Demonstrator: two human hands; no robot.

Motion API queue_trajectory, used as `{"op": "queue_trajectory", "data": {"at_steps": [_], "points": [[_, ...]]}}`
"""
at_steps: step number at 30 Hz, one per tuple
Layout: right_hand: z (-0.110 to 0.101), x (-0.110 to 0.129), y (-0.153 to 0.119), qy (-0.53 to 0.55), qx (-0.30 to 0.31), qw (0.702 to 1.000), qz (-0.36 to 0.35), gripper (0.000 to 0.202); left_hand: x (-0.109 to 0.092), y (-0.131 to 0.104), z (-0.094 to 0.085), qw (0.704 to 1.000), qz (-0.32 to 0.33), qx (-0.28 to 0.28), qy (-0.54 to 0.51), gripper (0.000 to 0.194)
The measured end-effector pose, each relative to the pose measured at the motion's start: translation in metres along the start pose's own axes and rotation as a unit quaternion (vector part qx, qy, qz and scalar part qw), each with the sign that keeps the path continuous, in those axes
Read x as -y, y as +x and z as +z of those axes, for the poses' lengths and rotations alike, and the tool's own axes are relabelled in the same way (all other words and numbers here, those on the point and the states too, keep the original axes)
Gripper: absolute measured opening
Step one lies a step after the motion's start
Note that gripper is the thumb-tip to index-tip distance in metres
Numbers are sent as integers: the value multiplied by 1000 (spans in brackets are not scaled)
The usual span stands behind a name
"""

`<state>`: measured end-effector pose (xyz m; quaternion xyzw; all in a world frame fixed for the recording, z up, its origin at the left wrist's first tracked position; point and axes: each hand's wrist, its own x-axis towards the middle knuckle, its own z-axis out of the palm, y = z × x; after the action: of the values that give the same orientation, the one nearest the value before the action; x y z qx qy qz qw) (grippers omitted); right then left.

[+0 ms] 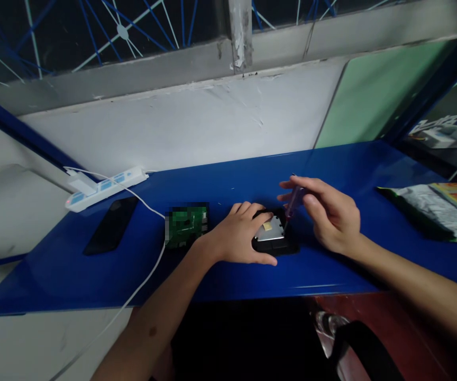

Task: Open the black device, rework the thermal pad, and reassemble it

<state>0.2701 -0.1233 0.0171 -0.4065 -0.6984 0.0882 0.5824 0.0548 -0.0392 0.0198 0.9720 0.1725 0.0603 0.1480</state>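
A black case with a silver metal plate [270,232] set in it lies flat on the blue table. My left hand [238,233] rests across its left side, fingers stretched out and thumb apart along the near edge. In my right hand [329,214] is a small screwdriver [294,202] with a see-through purplish handle, gripped between thumb and fingers. It stands nearly upright, its tip at the right edge of the silver plate; whether it sits in a screw is too small to tell. A yellowish patch shows on the plate near my left fingertips.
Left of my left hand lies a green circuit board [186,227]. A black phone-like slab [111,225] and a white power strip [107,188] are farther left, with a white cable [143,272] running past the board. A shiny packet [438,209] lies at right.
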Motion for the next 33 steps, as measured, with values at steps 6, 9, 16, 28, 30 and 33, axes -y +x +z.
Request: {"op": "queue_trajectory", "data": {"at_steps": [6, 9, 16, 28, 30, 33], "points": [[0, -1, 4, -41, -30, 998, -46, 45, 0, 0, 1, 1000, -1, 1, 4, 96], [-1, -2, 5, -41, -38, 996, -71, 43, -1, 1, 0, 1000, -4, 6, 0, 96], [0, 1, 0, -23, -11, 1000, -8, 41, 0, 0, -1, 1000, -4, 5, -9, 96], [-2, -3, 3, -28, -18, 998, -57, 35, -1, 0, -1, 1000, -3, 5, -1, 96], [-2, -2, 2, -17, -14, 999, -45, 35, 0, 0, -1, 1000, -2, 5, 2, 97], [-1, 0, 1, -21, -9, 999, -32, 38, 0, 0, -1, 1000, 1, 5, 0, 97]]}}
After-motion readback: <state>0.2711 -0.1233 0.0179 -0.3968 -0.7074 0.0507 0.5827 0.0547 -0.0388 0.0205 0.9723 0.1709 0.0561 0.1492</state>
